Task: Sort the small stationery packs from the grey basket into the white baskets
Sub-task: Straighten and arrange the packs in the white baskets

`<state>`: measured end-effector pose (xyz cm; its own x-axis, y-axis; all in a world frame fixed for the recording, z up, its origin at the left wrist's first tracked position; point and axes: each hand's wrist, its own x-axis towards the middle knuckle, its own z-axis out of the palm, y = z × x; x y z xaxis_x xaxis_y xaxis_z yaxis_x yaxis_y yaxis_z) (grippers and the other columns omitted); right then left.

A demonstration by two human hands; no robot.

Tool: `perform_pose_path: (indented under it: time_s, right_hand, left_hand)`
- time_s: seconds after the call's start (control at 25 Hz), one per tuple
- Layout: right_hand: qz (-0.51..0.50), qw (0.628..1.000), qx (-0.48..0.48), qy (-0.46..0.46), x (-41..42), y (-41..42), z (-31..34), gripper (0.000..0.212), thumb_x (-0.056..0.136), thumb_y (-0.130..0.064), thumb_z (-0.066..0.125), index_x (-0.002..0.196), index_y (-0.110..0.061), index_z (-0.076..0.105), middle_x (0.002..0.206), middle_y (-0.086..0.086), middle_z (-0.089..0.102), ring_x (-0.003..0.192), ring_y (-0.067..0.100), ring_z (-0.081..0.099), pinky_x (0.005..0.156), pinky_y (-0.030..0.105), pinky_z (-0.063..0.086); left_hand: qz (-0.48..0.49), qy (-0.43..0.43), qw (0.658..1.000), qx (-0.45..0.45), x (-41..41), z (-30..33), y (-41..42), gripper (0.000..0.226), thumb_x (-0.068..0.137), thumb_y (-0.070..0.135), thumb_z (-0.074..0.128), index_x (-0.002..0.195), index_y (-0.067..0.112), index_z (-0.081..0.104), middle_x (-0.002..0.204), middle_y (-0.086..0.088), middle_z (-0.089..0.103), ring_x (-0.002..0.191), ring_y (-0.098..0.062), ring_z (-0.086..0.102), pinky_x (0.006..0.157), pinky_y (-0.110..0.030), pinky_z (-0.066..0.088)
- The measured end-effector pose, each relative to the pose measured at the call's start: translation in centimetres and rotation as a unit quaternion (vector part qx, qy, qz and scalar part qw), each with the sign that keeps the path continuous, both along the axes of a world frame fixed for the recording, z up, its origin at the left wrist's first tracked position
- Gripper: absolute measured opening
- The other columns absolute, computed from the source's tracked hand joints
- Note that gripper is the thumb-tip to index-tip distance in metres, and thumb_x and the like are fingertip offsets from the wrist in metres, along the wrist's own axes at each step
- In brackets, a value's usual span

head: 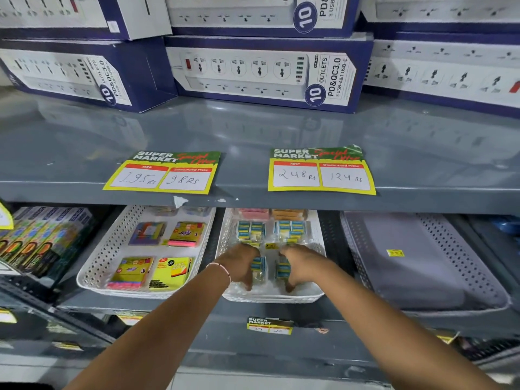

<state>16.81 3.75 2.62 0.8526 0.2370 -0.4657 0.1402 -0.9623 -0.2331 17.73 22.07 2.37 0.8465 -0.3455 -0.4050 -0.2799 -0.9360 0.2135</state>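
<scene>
Both my hands reach into the middle white basket [318, 294] on the lower shelf. My left hand [242, 263] is closed on a blue-and-yellow pack [259, 266] at the basket's front left. My right hand [299, 263] grips a matching pack [282, 268] beside it. More blue packs [251, 230] lie further back in this basket, with pink and orange packs behind them. The left white basket [95, 266] holds several sticky-note packs [160, 273]. The grey basket [422, 266] on the right shows only one small yellow label [395, 252] inside.
The upper grey shelf's front edge [253, 198] overhangs the baskets, with two yellow price cards [161, 173] lying on it. Blue-and-white power strip boxes [259, 74] are stacked at its back. Colourful boxes [36, 237] stand left of the baskets.
</scene>
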Motion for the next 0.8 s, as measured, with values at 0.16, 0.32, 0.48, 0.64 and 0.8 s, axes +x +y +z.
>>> perform_pose_path:
  time_s: [0.16, 0.32, 0.48, 0.64, 0.8]
  right_hand:
    - [-0.001, 0.999, 0.038, -0.014, 0.0, 0.1, 0.8, 0.058, 0.061, -0.019, 0.082, 0.113, -0.021, 0.055, 0.112, 0.006, 0.059, 0.096, 0.025, 0.061, 0.078, 0.034, 0.056]
    - [-0.018, 0.99, 0.134, -0.038, 0.2, -0.9, 2.5, 0.063, 0.062, -0.017, 0.083, 0.119, -0.024, 0.056, 0.099, 0.001, 0.061, 0.083, 0.02, 0.062, 0.066, 0.028, 0.05]
    - [-0.213, 0.882, 0.412, -0.084, 1.2, -1.8, 5.1, 0.039, 0.066, -0.024, 0.088, 0.098, -0.032, 0.069, 0.093, -0.007, 0.073, 0.077, 0.01, 0.07, 0.07, 0.031, 0.06]
    - [-0.375, 0.786, 0.491, -0.004, 0.9, -2.3, 5.4, 0.007, 0.086, -0.007, 0.072, 0.085, -0.007, 0.065, 0.096, 0.015, 0.069, 0.067, 0.019, 0.069, 0.053, 0.028, 0.062]
    - [-0.405, 0.86, 0.31, 0.034, -0.5, -2.3, 3.2, 0.009, 0.087, 0.0, 0.066, 0.095, 0.0, 0.061, 0.09, 0.016, 0.066, 0.065, 0.028, 0.072, 0.066, 0.039, 0.064]
  left_hand:
    - [0.01, -0.013, 0.998, -0.056, -0.6, 1.5, -0.4, 0.128, 0.052, 0.04, 0.094, 0.154, 0.017, 0.021, 0.156, -0.007, 0.03, 0.142, -0.026, 0.028, 0.115, -0.033, 0.026]
    - [0.097, 0.015, 0.984, -0.149, -2.2, 4.8, -0.1, 0.126, 0.055, 0.04, 0.093, 0.155, 0.016, 0.02, 0.157, 0.003, 0.027, 0.142, -0.018, 0.027, 0.111, -0.024, 0.027]
    - [0.239, 0.154, 0.851, -0.441, -2.7, 6.7, -1.2, 0.074, 0.069, 0.004, 0.086, 0.134, 0.002, 0.051, 0.124, -0.009, 0.065, 0.104, -0.018, 0.063, 0.089, -0.028, 0.052]
    - [0.341, 0.118, 0.767, -0.531, -1.4, 6.2, -3.1, 0.043, 0.069, -0.017, 0.076, 0.104, 0.002, 0.062, 0.093, -0.004, 0.065, 0.093, -0.022, 0.061, 0.066, -0.019, 0.056]
    - [0.175, 0.036, 0.954, -0.24, -1.5, 3.4, -4.3, 0.084, 0.059, 0.018, 0.092, 0.134, 0.013, 0.055, 0.127, -0.001, 0.06, 0.113, -0.02, 0.057, 0.087, -0.017, 0.043]
